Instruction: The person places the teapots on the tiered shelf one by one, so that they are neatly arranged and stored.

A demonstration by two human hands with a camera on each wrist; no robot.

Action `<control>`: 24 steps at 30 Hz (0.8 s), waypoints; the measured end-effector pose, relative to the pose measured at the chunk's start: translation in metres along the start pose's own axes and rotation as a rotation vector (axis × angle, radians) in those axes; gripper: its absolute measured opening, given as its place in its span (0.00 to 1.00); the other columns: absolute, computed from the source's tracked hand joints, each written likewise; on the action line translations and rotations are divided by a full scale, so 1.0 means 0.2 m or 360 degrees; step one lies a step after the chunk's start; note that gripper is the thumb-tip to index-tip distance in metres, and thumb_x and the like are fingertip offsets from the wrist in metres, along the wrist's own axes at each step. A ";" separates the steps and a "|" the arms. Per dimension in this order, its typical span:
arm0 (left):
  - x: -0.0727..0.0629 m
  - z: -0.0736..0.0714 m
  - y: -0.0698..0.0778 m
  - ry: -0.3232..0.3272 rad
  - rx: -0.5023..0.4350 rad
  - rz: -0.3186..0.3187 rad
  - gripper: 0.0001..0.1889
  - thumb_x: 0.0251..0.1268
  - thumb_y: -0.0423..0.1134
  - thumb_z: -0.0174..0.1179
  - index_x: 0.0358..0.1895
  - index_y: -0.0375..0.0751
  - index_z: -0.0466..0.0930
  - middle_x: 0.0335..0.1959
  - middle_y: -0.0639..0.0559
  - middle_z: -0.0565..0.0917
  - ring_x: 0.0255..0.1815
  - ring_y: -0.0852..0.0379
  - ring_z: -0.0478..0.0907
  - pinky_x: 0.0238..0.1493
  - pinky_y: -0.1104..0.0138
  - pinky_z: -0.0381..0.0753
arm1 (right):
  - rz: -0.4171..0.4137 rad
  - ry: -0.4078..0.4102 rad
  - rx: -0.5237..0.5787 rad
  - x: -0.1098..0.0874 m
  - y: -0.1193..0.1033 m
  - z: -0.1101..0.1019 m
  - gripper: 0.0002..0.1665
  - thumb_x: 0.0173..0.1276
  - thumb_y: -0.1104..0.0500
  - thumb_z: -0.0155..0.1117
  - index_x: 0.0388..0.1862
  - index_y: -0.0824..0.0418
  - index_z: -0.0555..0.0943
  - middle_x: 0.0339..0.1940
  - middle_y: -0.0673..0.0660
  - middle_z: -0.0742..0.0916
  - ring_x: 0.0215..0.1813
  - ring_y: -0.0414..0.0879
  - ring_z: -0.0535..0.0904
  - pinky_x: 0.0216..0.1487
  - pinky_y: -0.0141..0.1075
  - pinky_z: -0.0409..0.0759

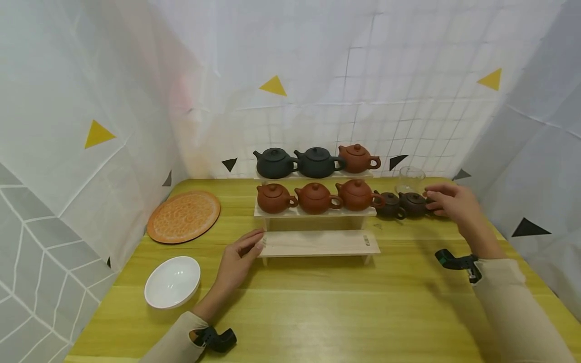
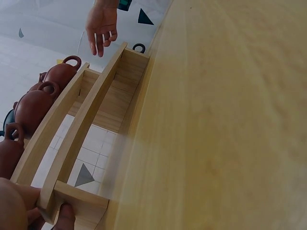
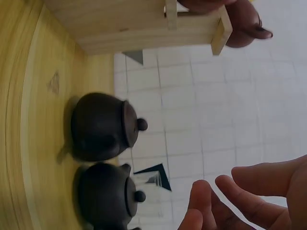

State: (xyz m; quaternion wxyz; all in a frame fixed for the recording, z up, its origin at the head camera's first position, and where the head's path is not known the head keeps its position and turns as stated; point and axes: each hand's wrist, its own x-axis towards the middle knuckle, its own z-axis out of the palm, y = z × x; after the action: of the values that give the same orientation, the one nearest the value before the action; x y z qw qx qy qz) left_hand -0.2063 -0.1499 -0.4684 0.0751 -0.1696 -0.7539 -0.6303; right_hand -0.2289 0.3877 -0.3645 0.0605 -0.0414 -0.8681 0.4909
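The left hand [image 1: 238, 258] pinches the left end of the bottom board of a wooden stand [image 1: 315, 243]. Beyond, the right hand [image 1: 456, 204], thumb and fingers apart (a plain gap between them), hovers near dark brown teapots [image 1: 413, 205] right of the stand. Three reddish teapots [image 1: 315, 197] line the middle step; behind, two black teapots [image 1: 274, 164] share the top with a lone reddish teapot [image 1: 356, 160].

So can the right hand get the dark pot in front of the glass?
Probably yes: the right hand looks empty and hangs close to the dark pot, and nothing seems between them. The glass stands behind the pot.
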 end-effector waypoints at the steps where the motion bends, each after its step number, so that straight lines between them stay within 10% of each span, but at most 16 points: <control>1: 0.00 0.00 0.00 0.0002 0.0002 0.0003 0.16 0.75 0.32 0.64 0.62 0.34 0.84 0.67 0.49 0.81 0.70 0.52 0.73 0.60 0.73 0.76 | 0.0005 0.0021 0.0015 0.01 0.01 -0.01 0.29 0.83 0.46 0.55 0.70 0.66 0.74 0.55 0.49 0.83 0.43 0.36 0.84 0.41 0.29 0.83; 6: 0.00 0.00 0.00 0.0000 0.0007 -0.0003 0.16 0.75 0.32 0.64 0.62 0.34 0.85 0.67 0.49 0.81 0.70 0.52 0.73 0.60 0.72 0.76 | 0.0032 0.0083 0.0047 0.03 0.09 -0.09 0.25 0.80 0.46 0.61 0.64 0.61 0.77 0.45 0.36 0.81 0.41 0.36 0.83 0.40 0.28 0.83; 16: 0.00 0.00 0.01 -0.0008 0.0001 -0.0009 0.16 0.76 0.33 0.64 0.63 0.34 0.84 0.67 0.48 0.80 0.71 0.52 0.73 0.60 0.73 0.76 | 0.0132 0.0219 0.0111 0.06 0.24 -0.18 0.27 0.80 0.49 0.61 0.65 0.68 0.75 0.45 0.39 0.82 0.37 0.34 0.83 0.37 0.31 0.84; 24: 0.00 -0.01 0.01 -0.0013 0.0005 -0.0007 0.16 0.76 0.33 0.64 0.63 0.34 0.85 0.67 0.49 0.80 0.70 0.54 0.73 0.60 0.72 0.76 | 0.0311 0.0294 0.0006 0.07 0.34 -0.24 0.27 0.81 0.51 0.57 0.65 0.70 0.73 0.62 0.66 0.75 0.42 0.38 0.79 0.38 0.30 0.84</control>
State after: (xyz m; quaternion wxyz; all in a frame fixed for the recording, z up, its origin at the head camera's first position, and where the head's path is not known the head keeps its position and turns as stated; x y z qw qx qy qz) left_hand -0.2059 -0.1509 -0.4670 0.0710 -0.1703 -0.7555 -0.6286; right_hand -0.2354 0.4647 -0.3969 0.0920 -0.1708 -0.8497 0.4902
